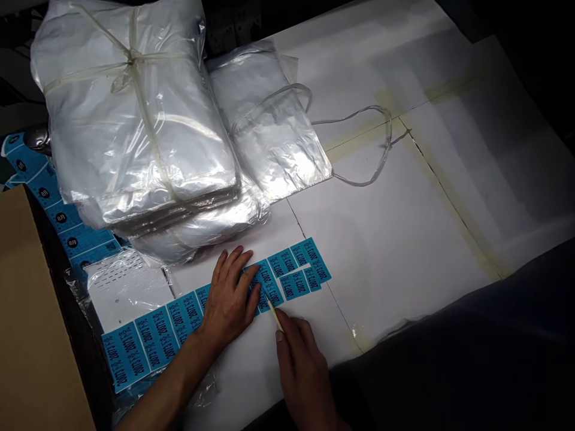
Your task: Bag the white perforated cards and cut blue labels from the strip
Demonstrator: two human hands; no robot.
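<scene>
A strip of blue stickers (pixel 155 338) with black printed numbers and characters runs diagonally across the white work surface. My left hand (pixel 230 296) lies flat on the strip with its fingers stretched out, covering some of the stickers. In my right hand (pixel 304 365) is a thin, pale yellow pointed stick (pixel 275 315), pinched like a pen. Its tip touches or hovers just over a sticker beside my left thumb; I cannot tell which. Toward the strip's right end, a narrow white gap shows among the blue pieces.
A tied stack of clear plastic bags (pixel 179 131) stands at the upper left, with a flatter bag bundle (pixel 278 131) beside it. A loose string loop (pixel 381 164) lies to the right. More blue labels (pixel 58 206) and a cardboard box (pixel 36 311) are at the left.
</scene>
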